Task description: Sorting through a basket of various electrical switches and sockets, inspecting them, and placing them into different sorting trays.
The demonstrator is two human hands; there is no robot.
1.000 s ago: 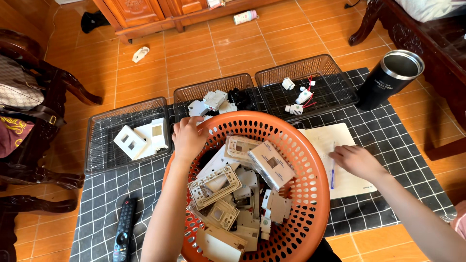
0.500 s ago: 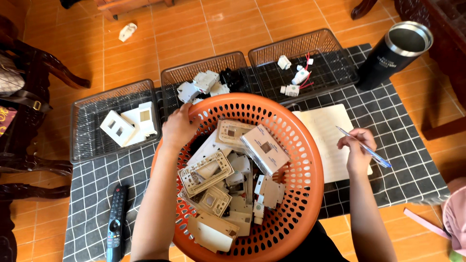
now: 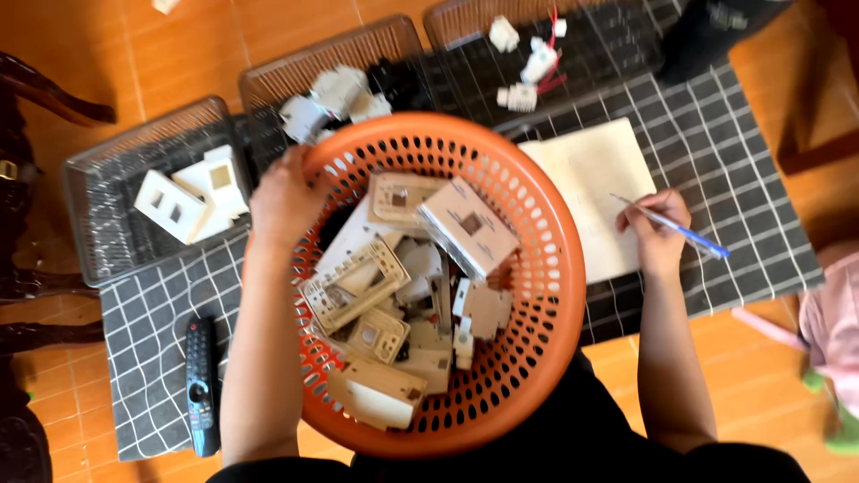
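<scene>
The left hand point(image 3: 284, 199) grips the orange basket's point(image 3: 546, 340) rim, fingers curled over it. The right hand point(image 3: 658, 234) pinches a blue pen point(image 3: 673, 227) over the notepad point(image 3: 591, 192); writing looks underway, calling for a steady tip.

Glossy orange square floor tiles point(image 3: 107, 54) fill the room. A dark carved wooden chair point(image 3: 36, 98) stands at nine o'clock; dark wooden furniture point(image 3: 823, 107) at two o'clock. Bright daylight.

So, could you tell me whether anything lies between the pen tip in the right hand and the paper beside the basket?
Nothing visible does. The right hand holds the blue pen with its tip over the bare paper. The orange basket sits to the paper's left, its rim overlapping the paper's edge, while the left hand rests on the basket's far rim.
</scene>
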